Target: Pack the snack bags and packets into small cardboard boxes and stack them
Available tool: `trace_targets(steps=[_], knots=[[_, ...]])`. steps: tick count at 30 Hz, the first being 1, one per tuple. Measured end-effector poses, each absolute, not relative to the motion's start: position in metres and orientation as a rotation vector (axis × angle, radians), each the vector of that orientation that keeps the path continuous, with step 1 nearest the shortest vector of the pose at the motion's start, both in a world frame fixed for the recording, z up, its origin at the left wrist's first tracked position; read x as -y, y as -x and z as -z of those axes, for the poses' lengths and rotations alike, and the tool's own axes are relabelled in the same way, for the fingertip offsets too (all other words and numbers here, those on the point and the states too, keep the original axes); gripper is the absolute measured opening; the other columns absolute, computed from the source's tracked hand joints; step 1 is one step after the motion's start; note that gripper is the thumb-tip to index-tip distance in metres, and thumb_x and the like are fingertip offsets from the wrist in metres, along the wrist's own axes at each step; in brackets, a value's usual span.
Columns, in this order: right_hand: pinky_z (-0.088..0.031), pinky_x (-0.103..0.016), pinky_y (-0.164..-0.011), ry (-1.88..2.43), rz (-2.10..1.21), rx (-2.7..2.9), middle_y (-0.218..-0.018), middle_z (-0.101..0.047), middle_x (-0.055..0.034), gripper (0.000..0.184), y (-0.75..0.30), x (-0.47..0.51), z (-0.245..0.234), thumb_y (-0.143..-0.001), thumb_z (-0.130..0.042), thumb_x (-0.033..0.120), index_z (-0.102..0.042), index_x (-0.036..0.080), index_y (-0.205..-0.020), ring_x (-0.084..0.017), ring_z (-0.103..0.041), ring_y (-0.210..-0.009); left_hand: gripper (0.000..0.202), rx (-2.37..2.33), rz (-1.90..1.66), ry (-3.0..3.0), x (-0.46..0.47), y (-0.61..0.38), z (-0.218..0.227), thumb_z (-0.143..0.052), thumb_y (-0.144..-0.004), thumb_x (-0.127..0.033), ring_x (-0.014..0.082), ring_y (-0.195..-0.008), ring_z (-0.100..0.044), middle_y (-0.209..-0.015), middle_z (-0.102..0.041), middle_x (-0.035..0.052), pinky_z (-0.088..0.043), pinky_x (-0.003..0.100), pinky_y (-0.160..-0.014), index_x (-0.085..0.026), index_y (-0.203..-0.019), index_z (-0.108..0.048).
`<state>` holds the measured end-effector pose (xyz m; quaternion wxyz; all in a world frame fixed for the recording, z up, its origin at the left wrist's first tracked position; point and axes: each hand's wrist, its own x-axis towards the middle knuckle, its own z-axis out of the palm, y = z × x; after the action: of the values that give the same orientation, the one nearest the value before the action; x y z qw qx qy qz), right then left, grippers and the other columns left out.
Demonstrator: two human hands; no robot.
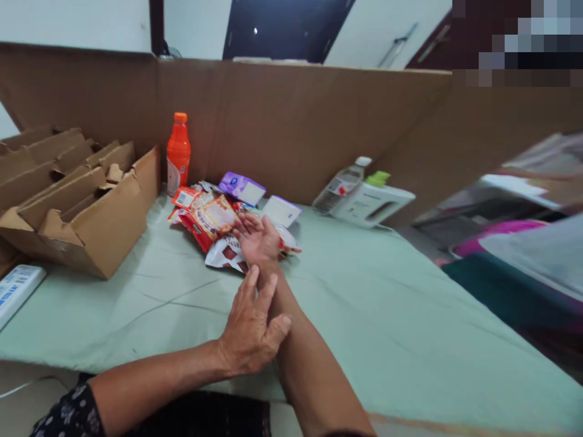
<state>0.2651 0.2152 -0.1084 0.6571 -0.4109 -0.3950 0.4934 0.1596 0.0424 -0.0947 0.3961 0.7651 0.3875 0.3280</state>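
My left hand rests its fingers on my right forearm near the wrist, fingers extended and holding nothing. My right hand is turned palm up, its fingers loosely spread and slightly curled, with nothing in it. Just beyond it lies a heap of snack packets: a red and yellow packet and a white packet with dark red patches. Purple and white tissue packs lie behind the heap. My right hand hides part of the heap; whether it touches the packets, I cannot tell.
A divided cardboard box stands at left, with a white box near it. An orange bottle stands behind the packets. To the right, a clear bottle and a white jug with a green cap lean near the cardboard wall.
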Motion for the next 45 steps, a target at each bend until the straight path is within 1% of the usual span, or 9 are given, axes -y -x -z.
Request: trace_targets(steps=[7,14,19,26,31,35,39,41,45], knots=[[-0.059,-0.033,-0.089,0.669,-1.255,0.470,-0.105,-0.075,-0.0054,0.041,-0.268,-0.228,0.140,-0.101,-0.028,0.039,-0.065,0.022,-0.093,-0.015,-0.069,-0.108,0.070,-0.717,-0.604,-1.816,0.062,-0.127,0.123,-0.041,-0.105,-0.045,0.0362,-0.160,-0.001,-0.174,0.001,0.0163,-0.015,0.060,-0.127,-0.019,-0.165,-0.017],[-0.055,-0.038,-0.100,0.472,-1.347,0.389,-0.118,-0.073,-0.0061,0.034,-0.282,-0.225,0.147,-0.100,-0.039,0.039,-0.069,0.023,-0.098,-0.018,-0.064,-0.123,0.034,-0.776,-0.668,-1.627,0.071,-0.085,0.087,-0.044,-0.102,-0.025,0.0255,-0.122,-0.064,-0.128,-0.067,0.0121,-0.052,0.043,-0.109,-0.021,-0.128,-0.066],[-0.053,-0.042,-0.104,0.422,-1.349,0.411,-0.123,-0.071,-0.0065,0.030,-0.284,-0.228,0.155,-0.097,-0.046,0.041,-0.070,0.023,-0.100,-0.019,-0.057,-0.132,0.058,-0.882,-0.737,-1.583,0.053,-0.113,0.098,-0.045,-0.090,-0.009,0.0270,-0.139,-0.047,-0.150,-0.048,0.0149,-0.037,0.050,-0.122,-0.018,-0.147,-0.046],[-0.053,-0.042,-0.104,0.419,-1.359,0.418,-0.123,-0.071,-0.0060,0.029,-0.287,-0.226,0.158,-0.096,-0.046,0.040,-0.070,0.023,-0.101,-0.018,-0.059,-0.130,0.033,-0.756,-0.710,-1.614,0.075,-0.101,0.095,-0.044,-0.079,-0.004,0.0205,-0.092,-0.065,-0.094,-0.064,0.0059,-0.057,0.036,-0.088,-0.018,-0.100,-0.066],[-0.056,-0.038,-0.097,0.422,-1.365,0.399,-0.120,-0.072,-0.0072,0.029,-0.285,-0.223,0.156,-0.096,-0.047,0.038,-0.071,0.022,-0.099,-0.018,-0.063,-0.123,0.059,-0.871,-0.725,-1.572,0.056,-0.117,0.100,-0.046,-0.078,-0.003,0.0275,-0.132,-0.050,-0.140,-0.049,0.0164,-0.040,0.047,-0.116,-0.014,-0.136,-0.050],[-0.058,-0.034,-0.089,0.428,-1.384,0.390,-0.115,-0.073,-0.0078,0.028,-0.284,-0.219,0.157,-0.094,-0.050,0.037,-0.072,0.021,-0.097,-0.018,-0.066,-0.116,0.067,-0.872,-0.628,-1.603,0.066,-0.124,0.110,-0.052,-0.069,-0.002,0.0280,-0.100,-0.063,-0.117,-0.059,0.0184,-0.056,0.045,-0.091,-0.003,-0.136,-0.050],[-0.060,-0.032,-0.082,0.421,-1.402,0.372,-0.114,-0.073,-0.0074,0.028,-0.283,-0.218,0.162,-0.094,-0.049,0.036,-0.072,0.021,-0.097,-0.018,-0.068,-0.112,0.030,-0.531,-0.435,-1.681,0.075,-0.092,0.095,-0.061,-0.074,-0.006,0.0156,-0.070,-0.068,-0.082,-0.070,0.0014,-0.056,0.023,-0.064,-0.016,-0.101,-0.071],[-0.061,-0.033,-0.081,0.422,-1.410,0.365,-0.115,-0.073,-0.0076,0.026,-0.283,-0.218,0.164,-0.093,-0.051,0.035,-0.072,0.021,-0.097,-0.018,-0.068,-0.112,0.014,-0.429,-0.443,-1.837,0.063,-0.066,0.073,-0.064,-0.082,-0.012,0.0142,-0.078,-0.071,-0.085,-0.074,0.0007,-0.057,0.020,-0.072,-0.019,-0.090,-0.073],[-0.062,-0.034,-0.080,0.440,-1.416,0.382,-0.114,-0.073,-0.0086,0.022,-0.281,-0.218,0.166,-0.090,-0.058,0.036,-0.071,0.021,-0.098,-0.019,-0.070,-0.110,0.033,-1.353,-1.148,-2.370,0.007,0.001,0.025,-0.059,-0.090,-0.016,0.0233,-0.125,-0.062,-0.131,-0.068,0.0072,-0.050,0.041,-0.109,-0.024,-0.121,-0.066]])
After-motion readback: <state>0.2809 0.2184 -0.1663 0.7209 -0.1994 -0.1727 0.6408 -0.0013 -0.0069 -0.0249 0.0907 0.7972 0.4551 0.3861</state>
